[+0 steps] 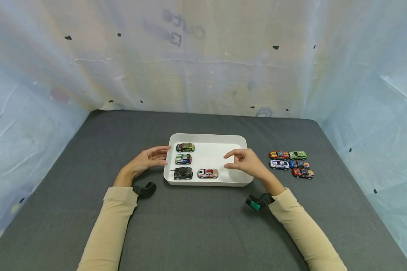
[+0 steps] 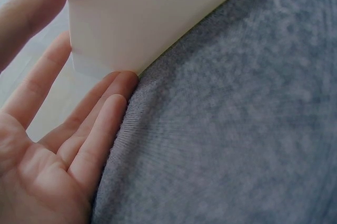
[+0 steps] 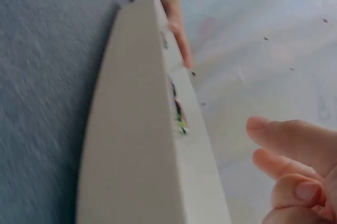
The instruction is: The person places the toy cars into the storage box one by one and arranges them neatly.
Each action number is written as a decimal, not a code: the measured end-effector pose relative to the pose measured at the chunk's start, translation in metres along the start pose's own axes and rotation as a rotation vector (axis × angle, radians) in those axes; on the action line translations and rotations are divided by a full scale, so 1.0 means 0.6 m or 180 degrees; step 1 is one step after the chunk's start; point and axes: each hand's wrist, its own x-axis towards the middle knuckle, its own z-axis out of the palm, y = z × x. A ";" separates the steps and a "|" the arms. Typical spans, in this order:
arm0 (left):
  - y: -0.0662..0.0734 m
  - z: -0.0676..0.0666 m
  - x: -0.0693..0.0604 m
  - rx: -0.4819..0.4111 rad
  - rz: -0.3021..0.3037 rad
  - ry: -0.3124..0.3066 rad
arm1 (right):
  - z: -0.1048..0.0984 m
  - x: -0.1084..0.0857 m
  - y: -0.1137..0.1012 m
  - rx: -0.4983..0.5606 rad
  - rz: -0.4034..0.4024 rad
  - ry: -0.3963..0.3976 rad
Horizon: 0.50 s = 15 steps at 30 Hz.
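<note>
A white tray [image 1: 224, 141] lies on the grey-covered table with a few toy cars in it. Down its left side are a dark green-and-red car [image 1: 185, 147], a blue, white and green car [image 1: 183, 159] and a black toy vehicle [image 1: 183, 173] with a rod sticking out. A white, red and orange car [image 1: 208, 173] sits beside the black one. My left hand [image 1: 151, 158] touches the tray's left wall with extended fingers. Over the tray's right part hovers my right hand [image 1: 245, 162], thumb and index finger apart, holding nothing.
Right of the tray several more toy cars stand close together, among them a green car [image 1: 297, 155], a white one [image 1: 279, 164] and a dark red one [image 1: 303, 173]. Pale plastic sheeting [image 1: 203, 75] rises behind the table [image 1: 196, 226] and at both sides.
</note>
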 end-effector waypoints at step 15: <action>0.003 0.003 0.004 -0.0085 0.0007 -0.0038 | -0.090 -0.058 0.050 0.0052 0.0072 0.0354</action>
